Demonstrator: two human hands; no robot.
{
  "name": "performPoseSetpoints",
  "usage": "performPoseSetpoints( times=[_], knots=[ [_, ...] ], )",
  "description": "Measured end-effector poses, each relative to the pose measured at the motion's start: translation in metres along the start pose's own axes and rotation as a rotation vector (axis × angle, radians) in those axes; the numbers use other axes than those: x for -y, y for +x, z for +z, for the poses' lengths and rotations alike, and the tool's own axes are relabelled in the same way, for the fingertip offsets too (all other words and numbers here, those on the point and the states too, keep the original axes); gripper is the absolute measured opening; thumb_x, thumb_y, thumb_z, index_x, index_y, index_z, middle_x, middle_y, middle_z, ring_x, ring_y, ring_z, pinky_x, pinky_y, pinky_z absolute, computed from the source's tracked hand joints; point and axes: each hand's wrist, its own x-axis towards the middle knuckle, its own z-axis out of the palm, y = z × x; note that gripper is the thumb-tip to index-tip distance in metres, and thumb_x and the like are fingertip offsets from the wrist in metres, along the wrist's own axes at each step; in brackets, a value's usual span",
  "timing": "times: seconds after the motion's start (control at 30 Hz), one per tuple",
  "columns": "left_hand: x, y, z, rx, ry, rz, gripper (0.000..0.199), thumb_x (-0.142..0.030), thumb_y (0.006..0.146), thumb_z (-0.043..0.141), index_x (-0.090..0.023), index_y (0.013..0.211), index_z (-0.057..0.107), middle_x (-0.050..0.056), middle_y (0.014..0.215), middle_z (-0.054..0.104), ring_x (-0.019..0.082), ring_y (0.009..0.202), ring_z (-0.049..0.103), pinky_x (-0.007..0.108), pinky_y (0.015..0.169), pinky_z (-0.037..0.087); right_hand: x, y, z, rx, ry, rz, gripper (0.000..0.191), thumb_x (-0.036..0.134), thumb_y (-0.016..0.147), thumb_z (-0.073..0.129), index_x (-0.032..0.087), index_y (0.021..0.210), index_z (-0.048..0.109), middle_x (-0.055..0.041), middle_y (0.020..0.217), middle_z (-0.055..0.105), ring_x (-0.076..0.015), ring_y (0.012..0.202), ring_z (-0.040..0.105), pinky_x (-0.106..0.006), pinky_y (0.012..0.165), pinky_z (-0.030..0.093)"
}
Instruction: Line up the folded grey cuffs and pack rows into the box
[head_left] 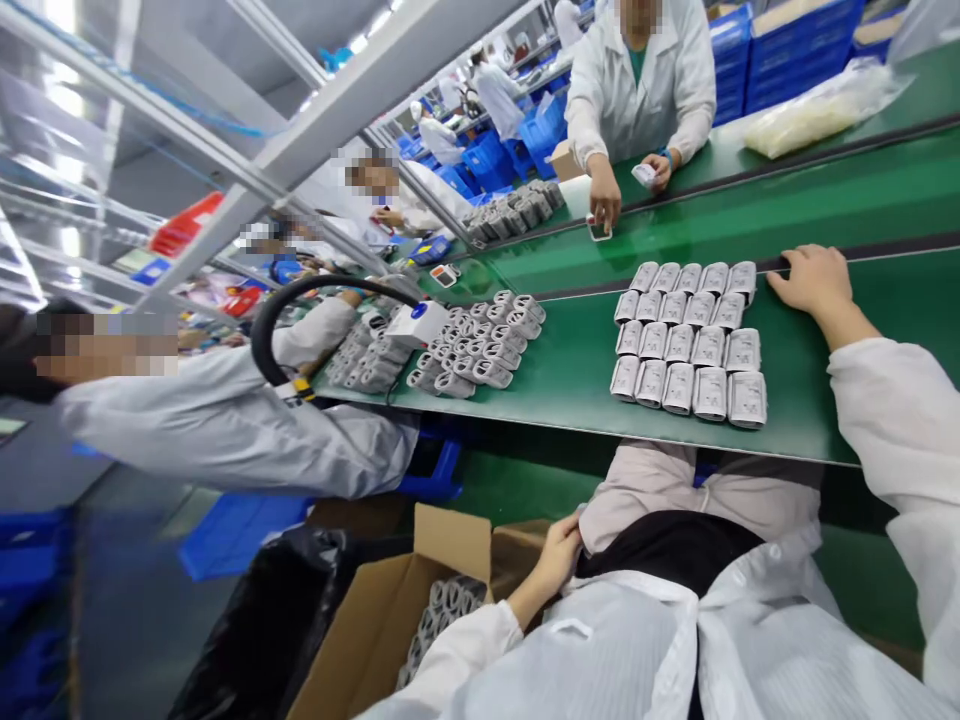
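Note:
My right hand (814, 285) lies flat on the green work surface (570, 400), palm down, fingers a little apart and nothing in them. Just left of it stand neat rows of small grey-white wrapped pieces (679, 340) with printing on their faces. My left hand (559, 555) rests low against my thigh, beside an open cardboard box (375, 610). Its fingers are partly hidden, so their hold cannot be made out. Inside the box are several grey pieces (446, 610) with oval openings.
Further left, more grey looped pieces (480, 345) crowd the bench near a black hose with a white head (416, 325). A co-worker (641, 90) across the belt (675, 215) handles small white items. Another person's sleeve (225, 420) reaches in from the left, above a black bag (277, 610).

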Motion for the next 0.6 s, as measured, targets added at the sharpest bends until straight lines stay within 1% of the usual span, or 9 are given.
performPoseSetpoints(
  times=[0.03,0.1,0.17,0.23,0.33,0.4,0.47,0.53,0.6],
  knots=[
    [0.003,0.005,-0.011,-0.06,-0.022,0.012,0.029,-0.05,0.09,0.081,-0.022,0.092,0.083,0.007,0.097,0.084,0.027,0.089,0.081,0.044,0.087,0.069,0.002,-0.002,-0.002,0.009,0.003,-0.001,0.039,0.027,0.097,0.092,0.002,0.124,0.079,-0.0446,0.151,0.072,-0.0438,0.153,0.068,-0.066,0.13,0.04],
    [-0.002,0.02,-0.031,-0.174,-0.04,0.052,0.028,-0.053,0.083,0.077,-0.025,0.084,0.079,0.002,0.077,0.076,0.024,0.072,0.073,0.039,0.073,0.06,0.006,-0.007,-0.006,0.023,0.004,-0.003,0.047,0.028,0.101,0.089,-0.003,0.134,0.077,-0.0434,0.155,0.07,-0.0445,0.158,0.065,-0.064,0.135,0.036],
    [-0.025,0.039,-0.041,-0.207,-0.033,0.136,0.033,-0.059,0.085,0.078,-0.027,0.093,0.078,-0.002,0.067,0.066,0.02,0.066,0.064,0.035,0.07,0.054,0.011,-0.009,-0.011,0.039,-0.002,0.003,0.053,0.033,0.105,0.085,-0.007,0.139,0.074,-0.0414,0.156,0.07,-0.044,0.162,0.061,-0.062,0.137,0.033],
    [-0.063,0.058,-0.04,-0.146,-0.048,0.392,0.039,-0.065,0.09,0.078,-0.026,0.096,0.079,-0.002,0.063,0.063,0.019,0.06,0.06,0.034,0.064,0.05,0.016,-0.01,-0.016,0.066,-0.019,0.032,0.06,0.043,0.107,0.079,-0.01,0.135,0.072,-0.0403,0.154,0.071,-0.0429,0.164,0.06,-0.059,0.136,0.034],
    [-0.137,0.073,-0.019,0.13,-0.114,0.855,0.035,-0.061,0.105,0.07,-0.028,0.1,0.083,0.001,0.064,0.063,0.019,0.06,0.062,0.035,0.061,0.05,0.02,-0.011,-0.02,0.081,-0.045,0.052,0.069,0.055,0.109,0.068,-0.012,0.123,0.07,-0.0412,0.151,0.071,-0.0431,0.163,0.059,-0.056,0.133,0.037],
    [-0.189,0.08,0.002,0.283,-0.133,1.119,0.034,-0.057,0.112,0.06,-0.033,0.112,0.084,0.0,0.064,0.061,0.02,0.057,0.062,0.038,0.061,0.052,0.02,-0.011,-0.021,0.074,-0.049,0.036,0.068,0.052,0.11,0.068,-0.014,0.123,0.07,-0.0417,0.151,0.07,-0.0441,0.162,0.059,-0.056,0.132,0.039],
    [-0.236,0.095,0.023,0.302,-0.128,1.377,0.038,-0.062,0.113,0.055,-0.036,0.11,0.083,-0.002,0.061,0.055,0.019,0.052,0.059,0.041,0.062,0.055,0.019,-0.012,-0.021,0.071,-0.055,0.026,0.062,0.044,0.111,0.072,-0.015,0.13,0.071,-0.0409,0.153,0.07,-0.0446,0.161,0.061,-0.057,0.132,0.041],
    [-0.274,0.131,0.041,0.215,-0.085,1.453,0.051,-0.071,0.114,0.049,-0.033,0.101,0.08,-0.001,0.065,0.054,0.02,0.06,0.064,0.043,0.072,0.061,0.017,-0.012,-0.021,0.08,-0.069,0.022,0.059,0.039,0.112,0.074,-0.014,0.139,0.072,-0.0393,0.155,0.071,-0.0447,0.161,0.061,-0.059,0.133,0.041],
    [-0.301,0.187,0.055,0.05,-0.006,1.28,0.054,-0.07,0.116,0.046,-0.027,0.107,0.078,0.002,0.081,0.061,0.022,0.084,0.074,0.047,0.092,0.066,0.016,-0.014,-0.02,0.084,-0.078,0.025,0.058,0.039,0.114,0.072,-0.01,0.144,0.073,-0.0371,0.158,0.071,-0.0449,0.16,0.062,-0.062,0.136,0.041]
  ],
)
